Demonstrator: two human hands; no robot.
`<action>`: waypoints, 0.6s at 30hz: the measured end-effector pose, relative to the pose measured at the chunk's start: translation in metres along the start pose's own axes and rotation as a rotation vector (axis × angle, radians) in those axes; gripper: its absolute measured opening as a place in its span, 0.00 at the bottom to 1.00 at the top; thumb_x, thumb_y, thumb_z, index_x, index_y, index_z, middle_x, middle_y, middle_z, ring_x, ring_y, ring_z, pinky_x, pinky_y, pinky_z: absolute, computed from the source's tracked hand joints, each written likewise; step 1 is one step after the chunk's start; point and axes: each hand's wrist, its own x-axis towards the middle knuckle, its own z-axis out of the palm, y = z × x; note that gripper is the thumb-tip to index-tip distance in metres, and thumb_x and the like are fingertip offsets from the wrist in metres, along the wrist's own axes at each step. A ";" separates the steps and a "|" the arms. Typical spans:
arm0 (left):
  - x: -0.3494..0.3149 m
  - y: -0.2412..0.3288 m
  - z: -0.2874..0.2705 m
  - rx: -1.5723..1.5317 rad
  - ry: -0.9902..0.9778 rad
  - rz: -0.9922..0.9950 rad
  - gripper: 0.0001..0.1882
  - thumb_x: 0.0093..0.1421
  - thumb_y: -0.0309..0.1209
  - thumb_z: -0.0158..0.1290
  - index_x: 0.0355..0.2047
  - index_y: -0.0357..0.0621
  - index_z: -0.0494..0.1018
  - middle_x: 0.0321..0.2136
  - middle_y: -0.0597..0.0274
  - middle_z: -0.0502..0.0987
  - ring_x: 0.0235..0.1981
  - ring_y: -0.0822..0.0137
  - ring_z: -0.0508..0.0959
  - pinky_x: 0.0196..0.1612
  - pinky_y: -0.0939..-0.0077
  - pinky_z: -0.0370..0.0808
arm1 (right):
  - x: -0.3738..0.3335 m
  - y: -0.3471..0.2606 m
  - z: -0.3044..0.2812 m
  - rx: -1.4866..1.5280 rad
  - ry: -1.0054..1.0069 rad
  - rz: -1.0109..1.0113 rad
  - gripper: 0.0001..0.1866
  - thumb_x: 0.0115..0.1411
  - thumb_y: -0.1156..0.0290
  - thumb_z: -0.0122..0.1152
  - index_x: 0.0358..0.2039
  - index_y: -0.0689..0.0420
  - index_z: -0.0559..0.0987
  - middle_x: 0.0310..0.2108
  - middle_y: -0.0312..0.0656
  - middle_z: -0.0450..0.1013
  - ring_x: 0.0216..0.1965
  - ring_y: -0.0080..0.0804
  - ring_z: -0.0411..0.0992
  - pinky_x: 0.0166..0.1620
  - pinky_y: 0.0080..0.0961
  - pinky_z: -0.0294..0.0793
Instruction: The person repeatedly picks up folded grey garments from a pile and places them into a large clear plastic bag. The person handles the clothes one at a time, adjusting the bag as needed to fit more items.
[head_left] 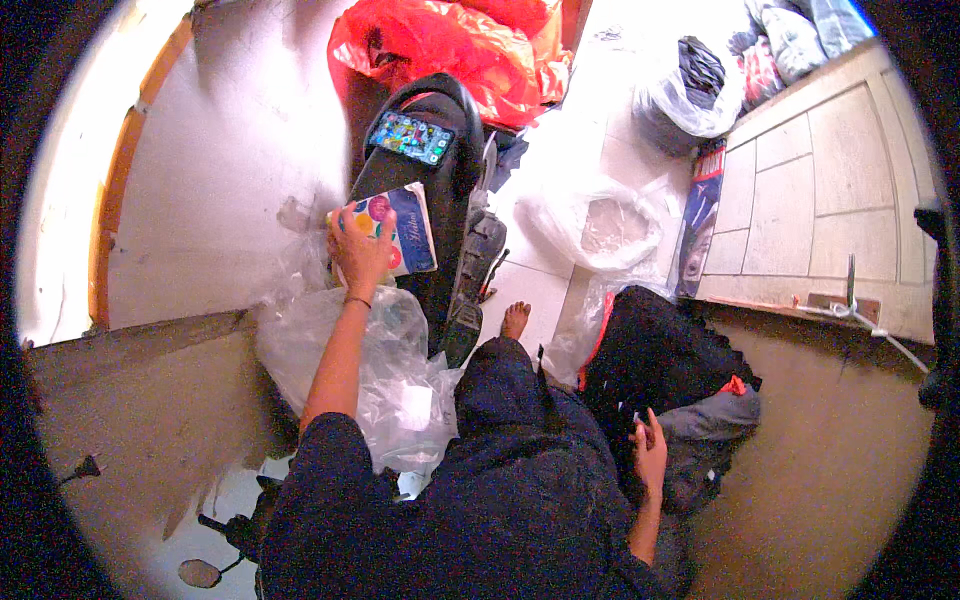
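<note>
My left hand (362,248) is closed over the left end of a flat blue-and-white pack (414,238) with coloured round shapes on it; whether it is a box or a book I cannot tell. The pack rests on a long black motorbike seat (395,175). Farther up the seat lies a phone (412,138) with its screen lit. At the right, my right hand (649,450) is beside a heap of black and grey cloth (665,350). Its fingers are pinched at a small thing too tiny to make out.
Clear plastic wrapping (375,350) bunches under my left forearm. An orange-red plastic bag (470,60) lies beyond the seat. On the floor are a clear plastic bag (600,225) and a bag with black contents (695,95). A pale panelled door (815,190) stands at right.
</note>
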 end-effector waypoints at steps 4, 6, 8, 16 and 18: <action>-0.056 -0.008 -0.014 0.065 0.005 -0.102 0.35 0.58 0.50 0.65 0.59 0.45 0.71 0.59 0.49 0.69 0.62 0.43 0.67 0.63 0.41 0.64 | 0.066 -0.123 0.037 0.166 -0.128 -0.190 0.21 0.75 0.64 0.56 0.64 0.60 0.75 0.53 0.44 0.80 0.49 0.30 0.79 0.55 0.27 0.76; -0.074 -0.014 -0.023 0.064 -0.019 -0.086 0.34 0.57 0.49 0.66 0.58 0.45 0.71 0.59 0.50 0.69 0.62 0.43 0.67 0.62 0.40 0.64 | 0.100 -0.193 0.079 0.180 -0.276 -0.308 0.19 0.75 0.65 0.57 0.60 0.62 0.77 0.53 0.45 0.81 0.49 0.29 0.79 0.56 0.26 0.76; -0.087 -0.021 -0.032 0.051 -0.080 -0.121 0.33 0.56 0.47 0.67 0.58 0.45 0.70 0.59 0.50 0.69 0.63 0.43 0.67 0.62 0.40 0.64 | 0.126 -0.262 0.132 0.192 -0.488 -0.465 0.17 0.74 0.66 0.59 0.56 0.64 0.80 0.50 0.45 0.81 0.50 0.30 0.80 0.57 0.26 0.77; -0.109 -0.031 -0.036 0.069 -0.084 -0.016 0.33 0.55 0.43 0.66 0.58 0.46 0.70 0.61 0.49 0.68 0.65 0.43 0.66 0.67 0.39 0.60 | 0.155 -0.394 0.323 -0.058 -0.426 -0.664 0.20 0.66 0.61 0.67 0.54 0.59 0.81 0.43 0.49 0.84 0.42 0.39 0.83 0.47 0.34 0.81; -0.111 -0.028 -0.033 0.050 -0.001 -0.012 0.31 0.55 0.41 0.65 0.57 0.47 0.71 0.61 0.50 0.68 0.65 0.44 0.65 0.66 0.39 0.60 | 0.155 -0.392 0.336 -0.105 -0.358 -0.562 0.19 0.66 0.62 0.68 0.53 0.60 0.81 0.41 0.47 0.84 0.39 0.36 0.82 0.44 0.33 0.81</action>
